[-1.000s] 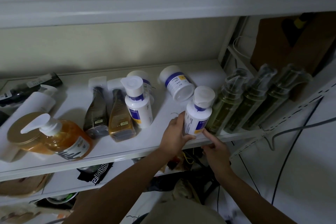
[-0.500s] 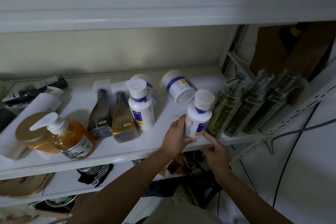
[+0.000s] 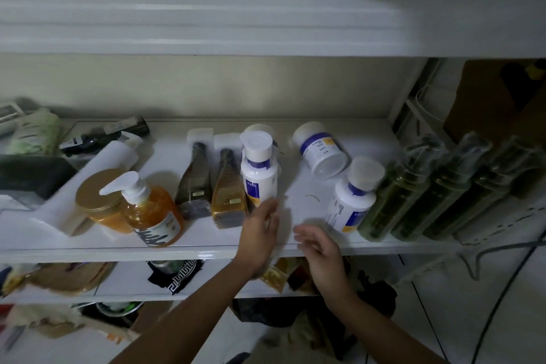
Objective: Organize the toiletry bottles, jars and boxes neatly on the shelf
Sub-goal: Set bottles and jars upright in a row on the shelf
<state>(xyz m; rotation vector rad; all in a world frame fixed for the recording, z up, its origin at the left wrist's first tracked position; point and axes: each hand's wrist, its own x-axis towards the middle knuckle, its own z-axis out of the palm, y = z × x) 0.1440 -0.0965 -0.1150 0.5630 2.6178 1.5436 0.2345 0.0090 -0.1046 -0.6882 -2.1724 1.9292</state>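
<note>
The straight, motion-blurred fingers [image 3: 270, 211] of the person's left hand [image 3: 260, 233] reach toward the foot of an upright white plastic bottle with a blue collar [image 3: 259, 179] at the middle of the white shelf [image 3: 118, 251]. They hold nothing, and whether they touch the bottle cannot be told. Just to the right, the right hand [image 3: 322, 248] hovers over the shelf's front edge, its fingers [image 3: 305, 236] loosely spread and empty.

Beyond that hand a second white bottle with a blue collar [image 3: 351, 198] stands near the front. It is just beside the first of three tall green pump bottles [image 3: 437, 195], which are lined side by side at the shelf's right end. Between the two white bottles and farther back, a squat white jar with a blue label [image 3: 322, 151] lies on its side.

Left of the middle bottle, two flat amber bottles with white caps [image 3: 229, 189] lie side by side, caps toward the back wall. Farther left stands an orange pump soap bottle [image 3: 153, 213], with a gold-lidded amber jar [image 3: 99, 198] close behind it. A long white tube [image 3: 100, 165] and a dark bottle [image 3: 109, 134] lie toward the rear of the shelf's left part.
</note>
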